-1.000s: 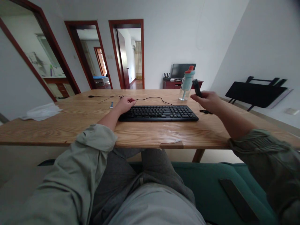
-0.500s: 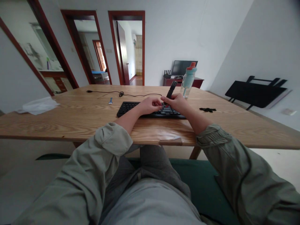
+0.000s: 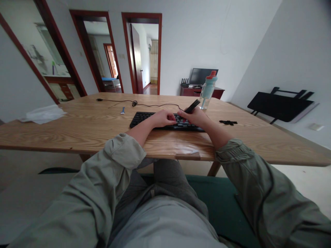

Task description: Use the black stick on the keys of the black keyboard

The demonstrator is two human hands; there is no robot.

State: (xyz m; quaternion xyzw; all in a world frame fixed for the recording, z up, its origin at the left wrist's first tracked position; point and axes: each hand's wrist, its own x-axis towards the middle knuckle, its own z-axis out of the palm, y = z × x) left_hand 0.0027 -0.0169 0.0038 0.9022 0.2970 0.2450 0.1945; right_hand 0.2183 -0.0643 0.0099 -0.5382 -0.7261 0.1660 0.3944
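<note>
A black keyboard [image 3: 141, 118] lies near the front edge of the wooden table, its middle and right part partly covered by my hands. My left hand [image 3: 164, 119] rests over the middle keys, fingers curled together; whether something small is in them is hidden. Just to its right, my right hand [image 3: 195, 117] is closed round a slim black stick-shaped tool [image 3: 192, 106], whose upper end slants up to the right. The tool's lower end is hidden by the fingers, so I cannot tell whether it touches the keys.
A clear bottle with a red and teal lid [image 3: 207, 91] stands behind my right hand. A black cable [image 3: 155, 105] runs behind the keyboard. A small blue-and-white brush-like item [image 3: 122, 110], a crumpled white sheet [image 3: 45, 113] and a flat black item [image 3: 228, 122] lie on the table [image 3: 90, 132].
The black tool in my right hand has tipped from nearly upright to a lower slant toward the right. My left hand has shifted slightly left, away from the right fingers.
</note>
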